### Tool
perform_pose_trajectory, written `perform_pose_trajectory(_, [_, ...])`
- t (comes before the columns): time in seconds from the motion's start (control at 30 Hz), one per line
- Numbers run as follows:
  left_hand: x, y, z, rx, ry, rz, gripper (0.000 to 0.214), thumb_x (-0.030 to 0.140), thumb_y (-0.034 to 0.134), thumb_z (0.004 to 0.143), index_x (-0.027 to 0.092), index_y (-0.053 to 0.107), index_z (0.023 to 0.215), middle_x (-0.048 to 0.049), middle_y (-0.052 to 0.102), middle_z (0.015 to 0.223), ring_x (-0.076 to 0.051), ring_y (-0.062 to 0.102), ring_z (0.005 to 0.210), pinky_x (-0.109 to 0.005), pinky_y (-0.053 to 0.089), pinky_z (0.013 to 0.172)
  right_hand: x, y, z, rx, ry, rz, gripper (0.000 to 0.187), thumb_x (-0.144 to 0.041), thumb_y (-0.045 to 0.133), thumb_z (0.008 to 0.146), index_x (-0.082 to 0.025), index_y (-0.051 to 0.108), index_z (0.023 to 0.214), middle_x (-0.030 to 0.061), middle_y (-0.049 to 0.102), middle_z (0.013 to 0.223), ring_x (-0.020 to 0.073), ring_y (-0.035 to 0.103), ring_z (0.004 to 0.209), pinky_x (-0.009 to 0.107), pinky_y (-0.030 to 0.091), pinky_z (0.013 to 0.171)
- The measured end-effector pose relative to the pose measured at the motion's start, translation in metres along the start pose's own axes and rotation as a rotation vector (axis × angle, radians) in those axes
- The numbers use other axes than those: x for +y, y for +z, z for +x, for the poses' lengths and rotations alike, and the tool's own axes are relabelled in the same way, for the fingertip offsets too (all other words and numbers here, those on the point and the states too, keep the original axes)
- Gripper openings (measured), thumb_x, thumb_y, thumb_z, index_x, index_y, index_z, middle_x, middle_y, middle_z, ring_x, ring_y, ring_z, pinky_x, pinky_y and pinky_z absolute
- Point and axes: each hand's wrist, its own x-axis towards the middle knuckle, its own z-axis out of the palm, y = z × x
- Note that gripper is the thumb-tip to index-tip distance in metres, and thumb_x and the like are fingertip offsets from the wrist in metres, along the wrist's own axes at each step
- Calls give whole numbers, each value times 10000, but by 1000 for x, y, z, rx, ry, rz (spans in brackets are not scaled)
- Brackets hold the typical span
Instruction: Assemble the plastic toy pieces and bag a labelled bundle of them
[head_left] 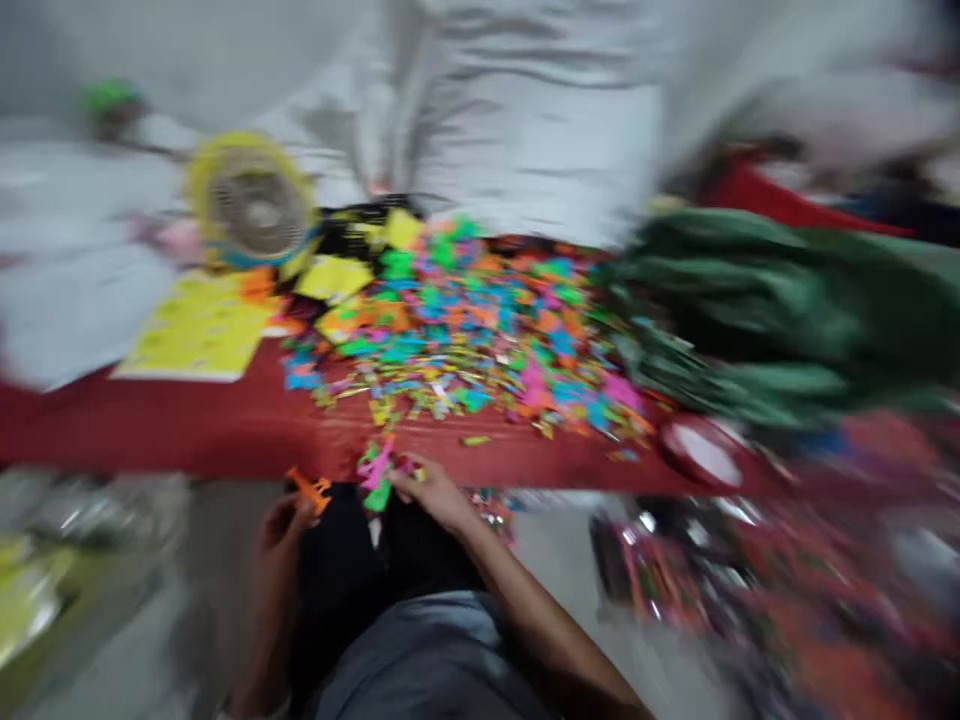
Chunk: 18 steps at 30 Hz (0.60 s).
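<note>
The picture is smeared by motion. My left hand (289, 520) is closed on a small orange paper piece (313, 491) just below the table's front edge. My right hand (431, 492) pinches a pink and green paper piece (376, 472) at that same edge. Beyond both hands a wide pile of colourful paper cut-outs (472, 320) is spread over the red tablecloth (187, 420).
A small yellow fan (251, 205) stands at the back left, with yellow paper sheets (199, 325) in front of it. Green fabric (780, 320) is heaped at the right. A red round lid (701, 452) lies near the front edge. Another person in white (525, 130) stands behind the table.
</note>
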Motion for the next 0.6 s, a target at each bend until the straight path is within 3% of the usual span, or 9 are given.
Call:
perform_pose_trajectory(0.1, [18,52,-9,-198,22,210,505,508,792,500,182,691,872,-6,721,789,-262,668,882,-358,512,826,19,-33,-17,11,-177,102,440,-608,755,781,-190,666,887,31,686,942,179,623,922,327,484,920])
perform_pose_trajectory(0.2, [19,101,-26,-399,150,398,475,517,747,549,199,705,900,-6,751,878,-260,676,911,-336,516,802,35,-60,-32,46,-320,147,383,-562,747,824,-194,674,899,56,695,1079,193,626,1079,327,444,1042])
perform_pose_trajectory(0.27, [13,125,-37,-493,192,463,497,535,733,576,184,704,926,-12,746,837,-237,673,797,-318,513,718,42,-76,-42,136,-346,162,354,-521,760,830,-186,677,911,59,690,1091,185,625,1081,308,437,1044])
perform_pose_trajectory(0.37, [4,148,-50,-578,138,575,565,595,726,645,162,701,1006,4,689,657,-195,606,563,-288,464,557,50,-99,-56,227,-270,191,314,-470,765,846,-175,679,909,5,670,964,146,614,943,258,453,952])
perform_pose_trajectory(0.5, [-4,165,-57,-620,107,747,644,688,701,666,153,700,1025,24,615,526,-191,546,437,-278,410,462,57,-122,-70,270,-169,224,379,-524,786,811,-168,664,854,-60,594,789,104,522,780,207,422,773])
perform_pose_trajectory(0.6, [-8,173,-56,-653,222,809,630,733,684,646,173,714,931,3,646,560,-213,564,439,-306,426,449,64,-129,-73,323,-144,248,422,-557,810,769,-167,652,802,-69,576,749,98,487,756,198,395,727])
